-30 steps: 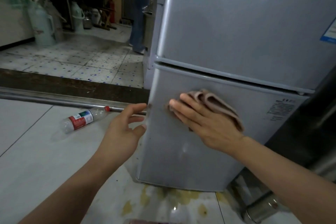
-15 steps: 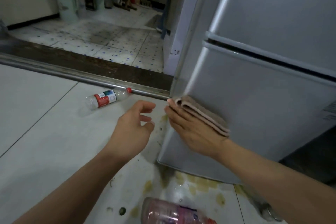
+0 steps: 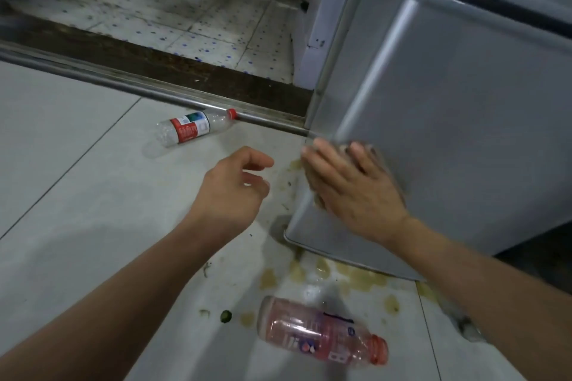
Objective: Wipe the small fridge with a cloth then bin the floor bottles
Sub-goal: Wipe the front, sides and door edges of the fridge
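The small grey fridge (image 3: 458, 120) fills the right side. My right hand (image 3: 349, 182) presses a pinkish cloth (image 3: 376, 153) flat against the lower door near its left edge, fingers straight; the cloth is mostly hidden under the hand. My left hand (image 3: 232, 192) hovers over the floor just left of the fridge, fingers loosely curled and holding nothing. A clear bottle with a red label and red cap (image 3: 193, 128) lies on the floor by the metal door rail. A pink-tinted bottle with a red cap (image 3: 322, 331) lies on the floor below the fridge.
A metal threshold rail (image 3: 123, 82) crosses the floor, with a speckled tiled room (image 3: 198, 12) beyond it. Yellowish stains and small debris (image 3: 346, 278) mark the grey floor tiles in front of the fridge. A dark gap (image 3: 541, 254) lies right of the fridge.
My right hand has slid the cloth down and left along the lower door to its left edge. The view has tilted down, bringing the pink bottle fully into sight.
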The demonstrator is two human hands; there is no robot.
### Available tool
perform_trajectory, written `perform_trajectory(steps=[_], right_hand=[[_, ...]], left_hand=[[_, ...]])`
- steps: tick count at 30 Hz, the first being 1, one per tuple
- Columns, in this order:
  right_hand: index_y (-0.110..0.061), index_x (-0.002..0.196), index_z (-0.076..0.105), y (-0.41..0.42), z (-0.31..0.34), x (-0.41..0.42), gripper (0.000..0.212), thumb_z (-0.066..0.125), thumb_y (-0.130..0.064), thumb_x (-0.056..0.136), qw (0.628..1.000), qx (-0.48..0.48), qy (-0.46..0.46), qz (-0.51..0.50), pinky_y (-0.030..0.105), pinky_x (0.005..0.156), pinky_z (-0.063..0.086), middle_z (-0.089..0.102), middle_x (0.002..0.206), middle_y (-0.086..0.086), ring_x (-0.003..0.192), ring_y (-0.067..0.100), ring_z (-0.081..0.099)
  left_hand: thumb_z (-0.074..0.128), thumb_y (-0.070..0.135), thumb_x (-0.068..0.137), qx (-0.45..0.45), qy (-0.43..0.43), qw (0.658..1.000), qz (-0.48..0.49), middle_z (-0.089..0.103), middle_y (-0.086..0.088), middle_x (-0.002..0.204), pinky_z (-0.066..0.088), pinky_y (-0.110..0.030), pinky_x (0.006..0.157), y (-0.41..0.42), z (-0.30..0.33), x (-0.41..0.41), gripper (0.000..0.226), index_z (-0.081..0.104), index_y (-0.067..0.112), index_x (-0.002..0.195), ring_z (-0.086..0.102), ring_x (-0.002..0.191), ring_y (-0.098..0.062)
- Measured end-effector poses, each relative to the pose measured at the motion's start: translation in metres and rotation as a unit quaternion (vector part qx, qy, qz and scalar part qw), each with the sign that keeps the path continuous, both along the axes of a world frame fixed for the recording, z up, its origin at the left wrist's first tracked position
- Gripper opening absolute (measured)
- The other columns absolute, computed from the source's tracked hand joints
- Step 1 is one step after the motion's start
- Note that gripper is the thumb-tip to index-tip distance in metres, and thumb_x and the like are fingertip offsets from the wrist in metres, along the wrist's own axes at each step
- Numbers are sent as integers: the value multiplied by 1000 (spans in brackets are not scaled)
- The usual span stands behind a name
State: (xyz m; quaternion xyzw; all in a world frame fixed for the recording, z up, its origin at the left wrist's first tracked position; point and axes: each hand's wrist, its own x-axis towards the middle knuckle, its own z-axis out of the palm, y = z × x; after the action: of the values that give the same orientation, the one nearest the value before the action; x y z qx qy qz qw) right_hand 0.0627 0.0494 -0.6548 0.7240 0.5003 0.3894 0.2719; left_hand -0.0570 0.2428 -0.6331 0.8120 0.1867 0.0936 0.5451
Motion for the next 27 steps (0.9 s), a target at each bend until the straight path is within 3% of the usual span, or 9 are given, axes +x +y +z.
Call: perform_trajectory(steps=[5, 10, 13, 17, 19, 21, 23, 25, 27], right_hand=[[-12, 150, 20, -17, -46, -15, 79, 62, -24, 85, 991, -120, 51, -15, 40, 120, 5, 18, 158, 4, 145, 19, 17], [-15, 140, 41, -46, 24, 0, 53, 56, -15, 90, 990, 127, -23, 61, 44, 113, 15, 31, 152, 8, 139, 26, 33], [-16, 140, 43, -66, 70, 15, 58, 60, -39, 90, 962, 254, -95, 46, 49, 115, 5, 29, 148, 11, 140, 30, 28], [-16, 130, 57, -64, 53, 20, 45, 57, -39, 91, 924, 364, -97, 63, 48, 114, 16, 40, 140, 10, 133, 30, 35], [-15, 124, 60, -71, 10, 15, 39, 65, -21, 86, 950, 297, -34, 86, 44, 112, 22, 46, 139, 6, 132, 28, 41], [-16, 127, 61, -88, -35, 5, 47, 69, -14, 80, 989, 125, 37, 73, 36, 107, 34, 49, 142, 0, 133, 19, 44], [-14, 131, 56, -106, -63, -2, 47, 54, -4, 85, 996, -14, 77, 53, 29, 107, 37, 47, 142, -4, 131, 13, 45], [-12, 139, 47, -116, -69, -1, 53, 24, 2, 93, 995, -51, 66, 53, 31, 115, 22, 39, 148, -3, 136, 14, 39], [-16, 139, 43, -121, -51, 4, 48, 25, -3, 96, 995, 11, 55, 77, 37, 116, 16, 34, 149, -1, 137, 18, 34]], left_hand=[[55, 10, 90, 15, -20, 999, -20, 58, 9, 113, 40, -12, 58, -19, -4, 3, 26, 58, 27, 109, 57, 95, -6], [57, 6, 87, 12, -48, 999, -21, 59, 7, 112, 42, -13, 73, -39, -1, 12, 37, 52, 24, 119, 57, 93, -3], [59, 6, 86, 18, -41, 999, -14, 55, 10, 116, 40, -21, 83, -49, 0, 24, 45, 46, 25, 124, 54, 102, -7], [66, 13, 82, 62, -50, 995, -61, 51, 18, 113, 35, -19, 86, -62, -4, 39, 52, 42, 30, 124, 48, 104, -1], [67, 15, 82, 83, -64, 993, -58, 55, 13, 110, 37, -20, 84, -66, -6, 46, 44, 44, 26, 118, 52, 101, -5], [65, 18, 83, 116, -80, 990, -33, 57, 7, 106, 39, -22, 82, -68, -8, 52, 32, 46, 23, 109, 56, 97, -10], [64, 22, 85, 144, -82, 986, -15, 58, 2, 107, 41, -27, 81, -71, -10, 58, 28, 45, 21, 105, 57, 95, -14], [64, 24, 85, 157, -89, 984, -7, 59, 1, 105, 41, -28, 79, -71, -13, 61, 27, 45, 21, 103, 57, 93, -15], [65, 26, 85, 161, -86, 983, -12, 59, 4, 101, 40, -28, 77, -69, -16, 63, 27, 43, 23, 100, 57, 90, -13]])
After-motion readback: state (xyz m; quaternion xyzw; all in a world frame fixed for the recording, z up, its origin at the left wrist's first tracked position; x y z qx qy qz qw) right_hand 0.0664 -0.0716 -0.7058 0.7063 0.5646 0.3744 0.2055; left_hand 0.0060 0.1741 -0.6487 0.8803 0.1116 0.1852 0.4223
